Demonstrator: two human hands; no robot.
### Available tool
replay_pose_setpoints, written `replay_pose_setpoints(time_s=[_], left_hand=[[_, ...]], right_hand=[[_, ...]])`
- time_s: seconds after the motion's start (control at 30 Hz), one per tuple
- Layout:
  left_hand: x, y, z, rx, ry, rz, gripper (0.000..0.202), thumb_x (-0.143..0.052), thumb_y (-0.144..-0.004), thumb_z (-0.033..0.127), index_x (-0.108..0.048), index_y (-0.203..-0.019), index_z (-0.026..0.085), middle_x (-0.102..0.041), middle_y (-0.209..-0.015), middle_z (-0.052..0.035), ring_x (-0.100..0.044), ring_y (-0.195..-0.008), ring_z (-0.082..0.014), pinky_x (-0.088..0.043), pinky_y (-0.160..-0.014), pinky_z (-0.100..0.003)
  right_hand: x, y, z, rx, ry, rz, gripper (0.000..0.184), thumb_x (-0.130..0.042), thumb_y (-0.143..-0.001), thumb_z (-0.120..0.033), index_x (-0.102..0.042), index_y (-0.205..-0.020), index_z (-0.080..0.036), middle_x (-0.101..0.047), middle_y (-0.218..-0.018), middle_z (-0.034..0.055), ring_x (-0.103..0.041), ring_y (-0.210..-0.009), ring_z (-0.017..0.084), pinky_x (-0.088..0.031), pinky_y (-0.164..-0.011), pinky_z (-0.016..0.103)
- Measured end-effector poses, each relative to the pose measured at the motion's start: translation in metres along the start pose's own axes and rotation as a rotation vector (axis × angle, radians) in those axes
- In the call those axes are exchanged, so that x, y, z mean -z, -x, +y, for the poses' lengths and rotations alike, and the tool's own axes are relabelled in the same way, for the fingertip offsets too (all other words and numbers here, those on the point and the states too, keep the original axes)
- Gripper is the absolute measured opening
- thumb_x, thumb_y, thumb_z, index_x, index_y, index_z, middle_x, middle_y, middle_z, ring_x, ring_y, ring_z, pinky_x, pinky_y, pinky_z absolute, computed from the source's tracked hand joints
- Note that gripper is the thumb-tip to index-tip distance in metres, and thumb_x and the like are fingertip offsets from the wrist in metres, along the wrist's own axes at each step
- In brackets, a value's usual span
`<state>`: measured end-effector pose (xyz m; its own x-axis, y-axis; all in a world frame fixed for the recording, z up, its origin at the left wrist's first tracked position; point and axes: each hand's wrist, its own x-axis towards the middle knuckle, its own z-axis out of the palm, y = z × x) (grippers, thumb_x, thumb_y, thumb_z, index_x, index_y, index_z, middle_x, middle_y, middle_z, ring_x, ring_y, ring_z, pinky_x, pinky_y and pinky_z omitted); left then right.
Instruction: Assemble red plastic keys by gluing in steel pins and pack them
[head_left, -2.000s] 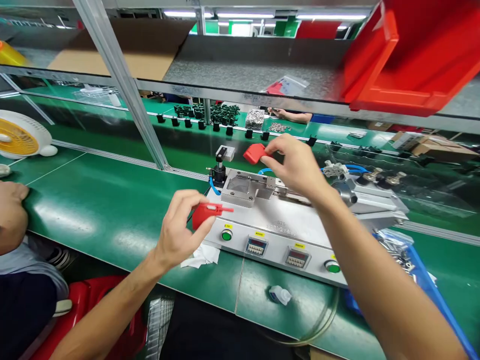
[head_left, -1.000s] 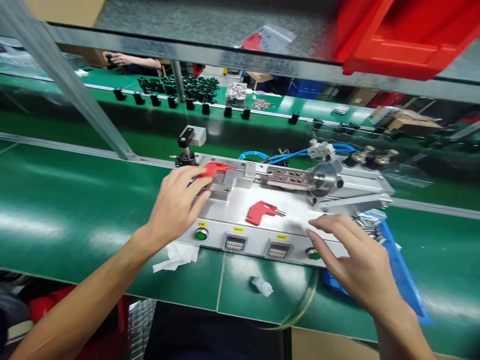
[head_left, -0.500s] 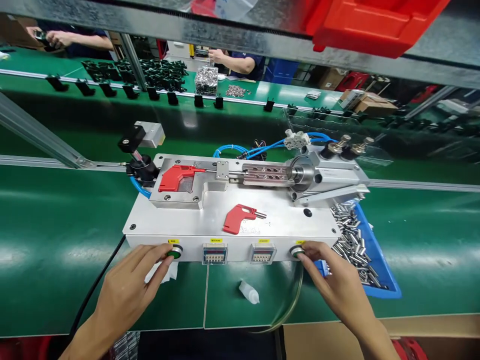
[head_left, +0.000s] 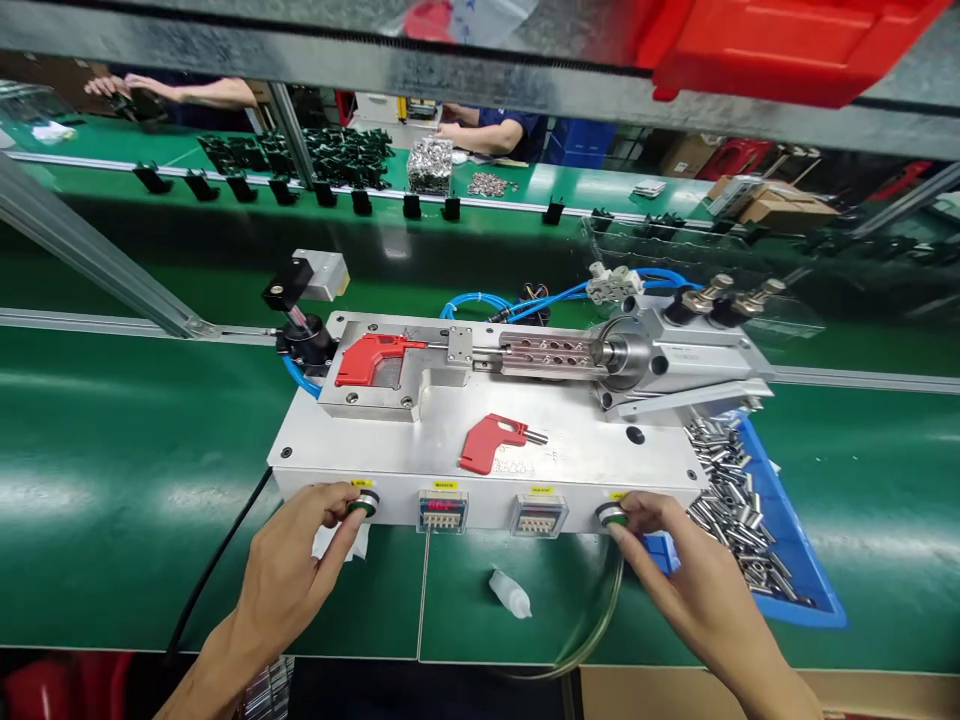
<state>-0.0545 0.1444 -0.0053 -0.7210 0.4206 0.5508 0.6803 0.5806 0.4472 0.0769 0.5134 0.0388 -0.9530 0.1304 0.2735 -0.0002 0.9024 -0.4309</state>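
My left hand (head_left: 300, 540) has thumb and forefinger closed round the left green push button (head_left: 364, 504) on the front of a silver press fixture (head_left: 427, 440). In the same way, my right hand (head_left: 690, 570) pinches the right green push button (head_left: 612, 514). Clamped in the fixture's nest at the left is a red pistol-shaped plastic part (head_left: 366, 358), with a rod reaching its tip from the pneumatic cylinder (head_left: 675, 350). A second red pistol-shaped part (head_left: 491, 443), with a metal pin at its end, lies on the fixture's top plate. Red digits glow on the left counter (head_left: 442, 510).
At the right, a blue tray (head_left: 821, 590) holds many metal pins. A small white bottle (head_left: 510, 594) lies in front of the fixture, near a hose. Overhead runs a metal shelf with a red bin (head_left: 787, 50). Co-workers' arms (head_left: 495, 135) show across the line.
The view has shifted, so the fixture sits slightly further right and lower. Both hands stay on the buttons. Red digits now show clearly on the left counter.
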Motion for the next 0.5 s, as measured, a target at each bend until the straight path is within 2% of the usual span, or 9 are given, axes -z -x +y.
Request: replay_pose_setpoints(time_s=[0.1, 0.2, 0.27, 0.3, 0.4, 0.47, 0.5], left_hand=[[-0.001, -0.01, 0.009, -0.041, 0.072, 0.092, 0.008, -0.056, -0.11, 0.02, -0.063, -0.108, 0.018, -0.066, -0.082, 0.0001, -0.062, -0.067, -0.0121, -0.052, -0.063, -0.022], [-0.011, -0.038, 0.034, -0.2, 0.093, 0.139, 0.01, -0.055, -0.11, 0.023, -0.061, -0.114, 0.017, -0.069, -0.096, -0.0062, -0.068, -0.085, -0.0174, -0.058, -0.077, -0.027], [-0.023, -0.064, 0.054, -0.274, 0.049, 0.07, 0.024, -0.055, -0.11, 0.032, -0.059, -0.125, 0.014, -0.069, -0.118, -0.0158, -0.07, -0.103, -0.0259, -0.062, -0.085, -0.037], [-0.029, -0.077, 0.063, -0.289, 0.002, -0.005, 0.026, -0.056, -0.108, 0.033, -0.058, -0.127, 0.014, -0.068, -0.126, -0.0178, -0.07, -0.105, -0.028, -0.063, -0.085, -0.04], [-0.042, -0.111, 0.08, -0.267, -0.135, -0.256, 0.019, -0.061, -0.102, 0.028, -0.06, -0.118, 0.017, -0.068, -0.122, -0.0145, -0.071, -0.094, -0.0286, -0.064, -0.077, -0.043], [-0.043, -0.121, 0.084, -0.237, -0.162, -0.351, 0.013, -0.06, -0.1, 0.022, -0.061, -0.112, 0.018, -0.068, -0.116, -0.0117, -0.072, -0.088, -0.0268, -0.064, -0.072, -0.04], [-0.041, -0.122, 0.084, -0.234, -0.153, -0.361, 0.012, -0.059, -0.098, 0.019, -0.061, -0.11, 0.018, -0.068, -0.114, -0.0108, -0.072, -0.087, -0.0258, -0.064, -0.07, -0.039]], right_hand=[[-0.012, 0.004, -0.002, 0.004, 0.096, 0.072, 0.039, -0.047, -0.109, -0.061, -0.058, -0.108, -0.023, -0.067, -0.077, 0.0026, -0.068, -0.063, 0.02, -0.048, -0.055, 0.029], [-0.028, 0.005, -0.004, 0.008, 0.215, 0.2, 0.042, -0.044, -0.109, -0.062, -0.057, -0.105, -0.022, -0.065, -0.077, 0.0045, -0.068, -0.066, 0.021, -0.044, -0.054, 0.03], [-0.037, 0.005, -0.004, 0.025, 0.271, 0.27, 0.044, -0.043, -0.11, -0.063, -0.057, -0.105, -0.022, -0.065, -0.078, 0.0048, -0.068, -0.066, 0.021, -0.043, -0.054, 0.03], [-0.04, 0.004, -0.003, 0.037, 0.287, 0.297, 0.045, -0.043, -0.11, -0.064, -0.057, -0.105, -0.021, -0.064, -0.077, 0.0044, -0.067, -0.065, 0.021, -0.043, -0.053, 0.03], [-0.044, 0.003, -0.002, 0.058, 0.289, 0.343, 0.047, -0.042, -0.109, -0.066, -0.056, -0.107, -0.021, -0.064, -0.076, 0.0038, -0.066, -0.062, 0.021, -0.042, -0.051, 0.03], [-0.043, 0.004, -0.001, 0.046, 0.275, 0.34, 0.049, -0.042, -0.109, -0.067, -0.057, -0.11, -0.02, -0.064, -0.077, 0.0049, -0.066, -0.063, 0.022, -0.042, -0.051, 0.03], [-0.042, 0.005, 0.0, 0.035, 0.267, 0.327, 0.049, -0.043, -0.108, -0.067, -0.057, -0.111, -0.02, -0.065, -0.078, 0.0055, -0.067, -0.065, 0.023, -0.043, -0.051, 0.031]])
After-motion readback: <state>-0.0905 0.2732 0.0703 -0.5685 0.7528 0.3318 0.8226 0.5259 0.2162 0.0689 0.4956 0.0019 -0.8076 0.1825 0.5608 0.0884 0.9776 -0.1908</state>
